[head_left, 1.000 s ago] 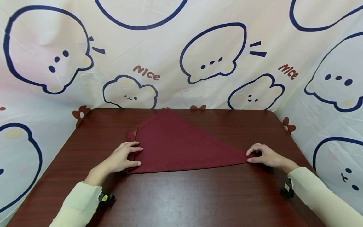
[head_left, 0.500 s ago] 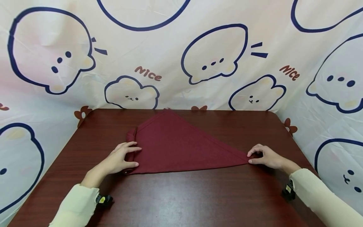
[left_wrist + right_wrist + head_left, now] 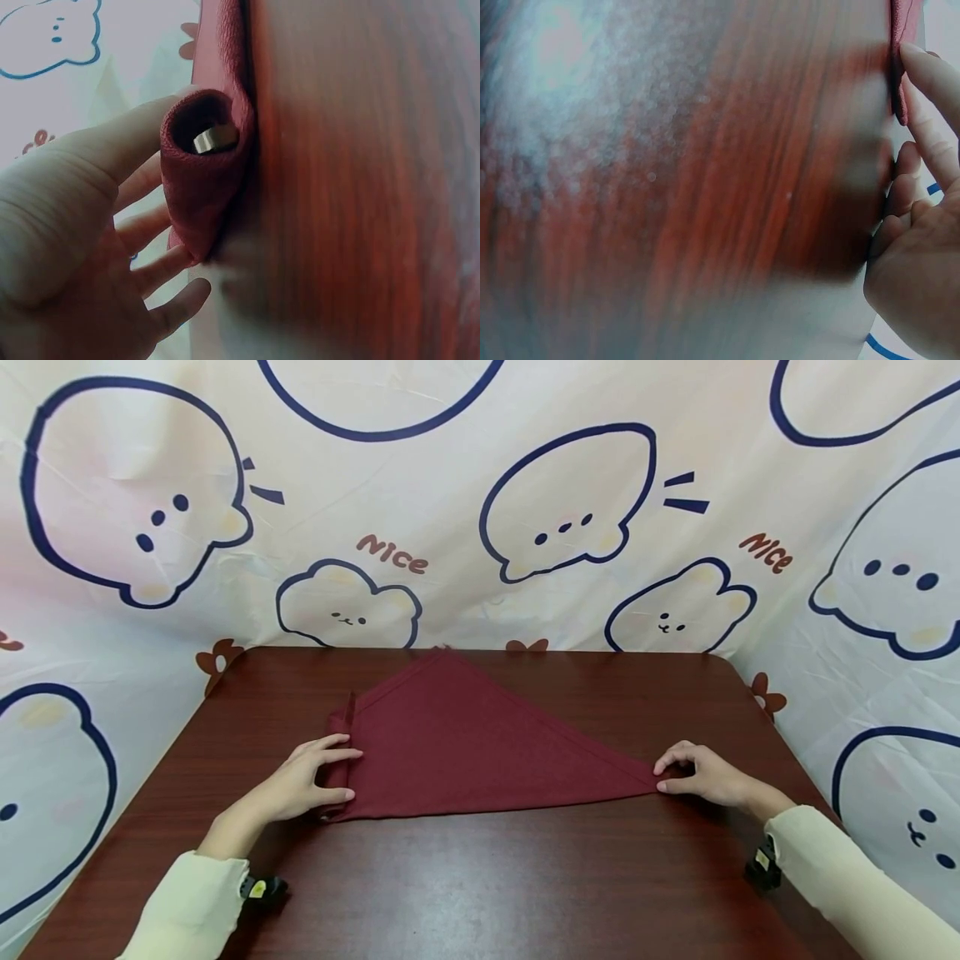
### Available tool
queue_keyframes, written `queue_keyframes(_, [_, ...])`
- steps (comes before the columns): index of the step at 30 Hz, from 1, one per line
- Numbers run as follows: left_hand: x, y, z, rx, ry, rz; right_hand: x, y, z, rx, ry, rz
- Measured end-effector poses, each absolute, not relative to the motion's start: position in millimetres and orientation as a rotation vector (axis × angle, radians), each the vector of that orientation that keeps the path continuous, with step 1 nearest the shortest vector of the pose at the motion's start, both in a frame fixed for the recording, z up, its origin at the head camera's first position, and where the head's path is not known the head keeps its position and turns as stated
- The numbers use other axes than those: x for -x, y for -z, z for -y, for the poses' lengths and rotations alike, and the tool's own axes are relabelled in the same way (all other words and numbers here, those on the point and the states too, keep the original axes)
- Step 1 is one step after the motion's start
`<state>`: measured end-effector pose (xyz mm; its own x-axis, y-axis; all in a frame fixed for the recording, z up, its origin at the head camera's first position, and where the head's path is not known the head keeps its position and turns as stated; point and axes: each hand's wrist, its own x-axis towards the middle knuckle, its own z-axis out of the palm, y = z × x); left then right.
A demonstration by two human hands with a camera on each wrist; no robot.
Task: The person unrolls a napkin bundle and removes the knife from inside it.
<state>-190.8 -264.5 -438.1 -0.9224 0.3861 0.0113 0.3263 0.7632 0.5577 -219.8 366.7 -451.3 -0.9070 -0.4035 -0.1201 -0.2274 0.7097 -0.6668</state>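
Your left hand point(image 3: 303, 781) has drawn the rolled left end of the maroon cloth point(image 3: 480, 752) slightly further left across the dark wooden surface point(image 3: 487, 885) than half a second ago, so the roll sits nearer the surface's left side and the triangle is pulled a little tauter; the rolling seems barely begun. Its grip is thumb and fingers curved round the roll. Your right hand point(image 3: 705, 774) has not moved, its grip pinching the cloth's right tip flat against the surface. The left wrist view shows what the head view hides: the roll's open end with a small metal ring point(image 3: 216, 138) inside. The right wrist view is mostly blur, showing only fingers point(image 3: 930, 82) at the cloth's edge.
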Motion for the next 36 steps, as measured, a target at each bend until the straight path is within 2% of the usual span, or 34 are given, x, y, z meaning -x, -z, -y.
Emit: queue_keyframes(36, [184.6,440.2,304.1,-0.539,-1.003,-2.759,221.3,452.4,-366.9,0.511,0.966,-2.671])
